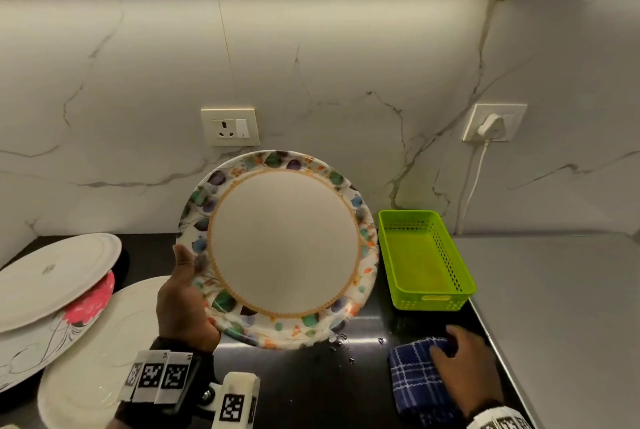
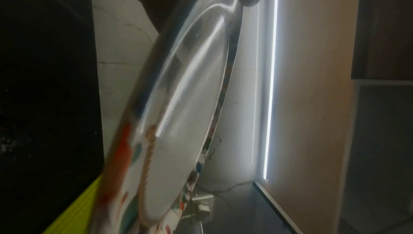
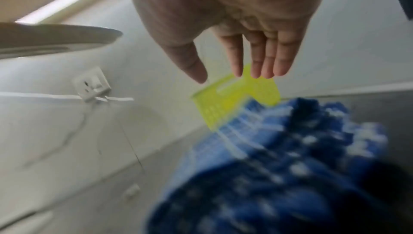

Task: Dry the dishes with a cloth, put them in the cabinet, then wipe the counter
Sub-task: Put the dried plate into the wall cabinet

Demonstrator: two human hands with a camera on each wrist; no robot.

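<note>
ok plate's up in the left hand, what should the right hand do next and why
Probably lower the right hand and close its fingers on the blue checked cloth. They are straight above it, gripping nothing, while the left hand holds the floral plate tilted up, undried, droplets beneath.

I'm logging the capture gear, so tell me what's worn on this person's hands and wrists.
Both hands are bare, no gloves. The left hand has a black wrist strap with white square tags printed in black block patterns, plus a white mount with another tag. The right hand has a white band with similar black markings, mostly cut off at the frame edge.
</note>
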